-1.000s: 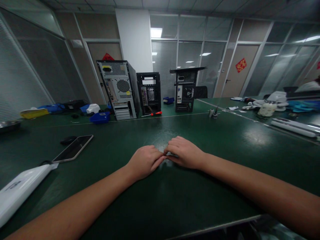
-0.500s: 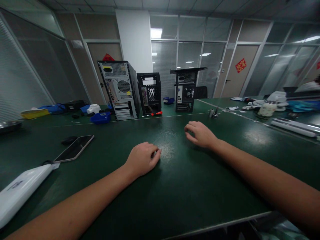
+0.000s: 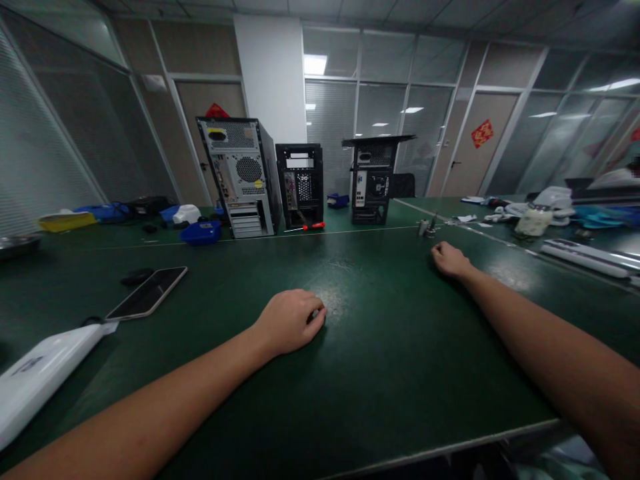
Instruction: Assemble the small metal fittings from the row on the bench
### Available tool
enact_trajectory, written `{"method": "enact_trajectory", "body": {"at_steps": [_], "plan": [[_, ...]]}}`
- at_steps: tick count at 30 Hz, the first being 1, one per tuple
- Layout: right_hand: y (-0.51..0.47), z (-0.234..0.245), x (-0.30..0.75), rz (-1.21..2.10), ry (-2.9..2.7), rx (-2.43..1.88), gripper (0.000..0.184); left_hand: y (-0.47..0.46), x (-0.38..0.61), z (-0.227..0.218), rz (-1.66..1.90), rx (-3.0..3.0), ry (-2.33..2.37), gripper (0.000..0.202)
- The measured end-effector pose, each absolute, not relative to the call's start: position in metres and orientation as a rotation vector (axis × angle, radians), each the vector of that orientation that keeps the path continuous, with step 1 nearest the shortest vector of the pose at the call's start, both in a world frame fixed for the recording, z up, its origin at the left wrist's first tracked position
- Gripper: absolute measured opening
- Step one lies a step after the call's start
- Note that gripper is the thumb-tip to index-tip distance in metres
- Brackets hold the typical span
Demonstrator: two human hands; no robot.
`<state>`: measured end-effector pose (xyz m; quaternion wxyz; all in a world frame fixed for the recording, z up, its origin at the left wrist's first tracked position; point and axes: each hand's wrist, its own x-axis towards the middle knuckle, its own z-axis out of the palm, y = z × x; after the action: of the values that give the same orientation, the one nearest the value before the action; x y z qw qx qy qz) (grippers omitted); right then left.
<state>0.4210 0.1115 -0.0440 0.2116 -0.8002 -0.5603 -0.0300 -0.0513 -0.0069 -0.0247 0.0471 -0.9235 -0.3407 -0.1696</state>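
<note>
My left hand [image 3: 293, 321] rests on the green tabletop [image 3: 360, 373] near the middle. Its fingers are loosely curled, with the thumb close to the index finger and nothing seen between them. Out to the right, my right hand [image 3: 449, 259] is closed with its fingers folded in; nothing shows in it. Small metal parts [image 3: 427, 228] stand just beyond the right hand, apart from it. Farther off, a red-handled screwdriver [image 3: 314, 227] lies in front of the middle computer case [image 3: 301, 187].
A large computer case [image 3: 245, 177] stands at back left, another case [image 3: 370, 180] at back right. On the left lie a blue bin [image 3: 201, 232], a phone [image 3: 147, 293], a mouse [image 3: 137, 277] and a white pouch-like item [image 3: 47, 373]. A long white bar [image 3: 585, 257] lies right.
My right hand has moved to the right, toward the metal parts, and its fingers have folded in. My left hand has hardly moved.
</note>
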Motion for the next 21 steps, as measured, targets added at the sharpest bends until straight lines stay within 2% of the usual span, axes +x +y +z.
{"method": "enact_trajectory", "body": {"at_steps": [8,11,21], "plan": [[0.119,-0.048,0.439,0.047,-1.339,-2.128,0.028,-0.008,-0.050,-0.024,-0.510,-2.817,-1.034,0.028],[0.118,-0.048,0.447,0.052,-1.307,-2.077,0.030,-0.007,-0.049,-0.025,-0.529,-2.815,-1.020,0.026],[0.092,-0.006,0.458,-0.191,-1.242,-1.955,0.042,-0.008,-0.045,-0.024,-0.494,-2.802,-1.026,0.028]]}}
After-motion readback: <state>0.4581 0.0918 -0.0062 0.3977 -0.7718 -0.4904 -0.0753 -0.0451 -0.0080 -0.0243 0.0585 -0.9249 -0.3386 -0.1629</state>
